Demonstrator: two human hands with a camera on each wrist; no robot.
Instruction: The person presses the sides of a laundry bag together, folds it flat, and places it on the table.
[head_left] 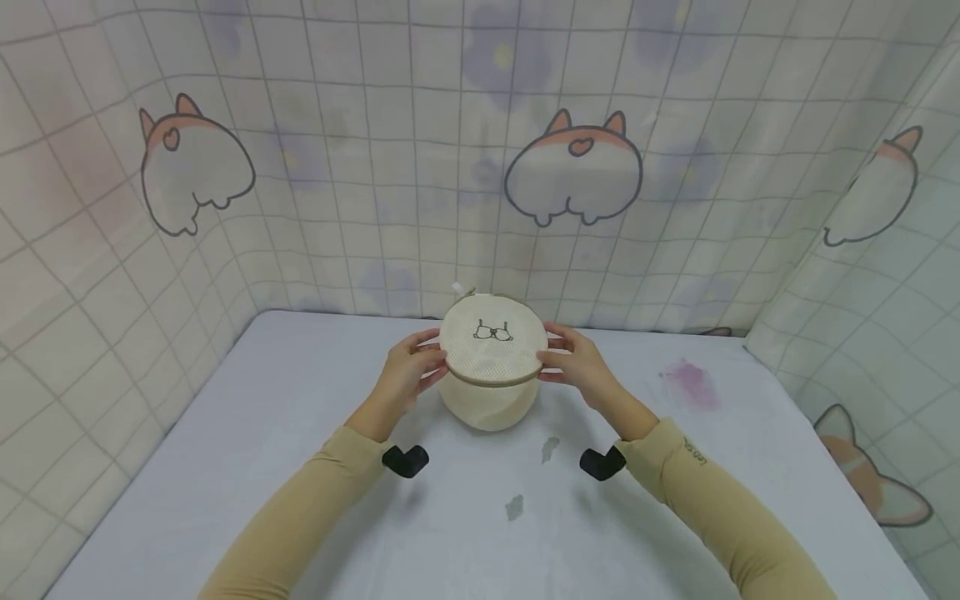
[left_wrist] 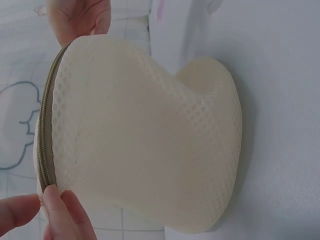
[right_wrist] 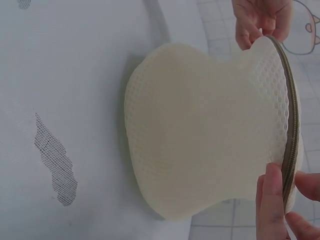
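A round cream mesh laundry bag (head_left: 491, 404) stands on the white table, its flat lid printed with a small line drawing. A brown zipper (left_wrist: 46, 135) runs around the top edge and looks closed along the part that shows. My left hand (head_left: 408, 367) pinches the rim on the left, thumb above and fingers below. On the opposite side my right hand (head_left: 577, 362) pinches the rim between thumb and fingers, as the right wrist view also shows. The soft side wall (right_wrist: 200, 125) sags and folds inward below the rim, and the base is against the tabletop.
The white tabletop (head_left: 315, 492) carries two grey patches (head_left: 514, 507) in front of the bag and a pink stain (head_left: 692, 383) at the right. A grid-patterned curtain (head_left: 420, 167) with animal drawings hangs behind and on both sides.
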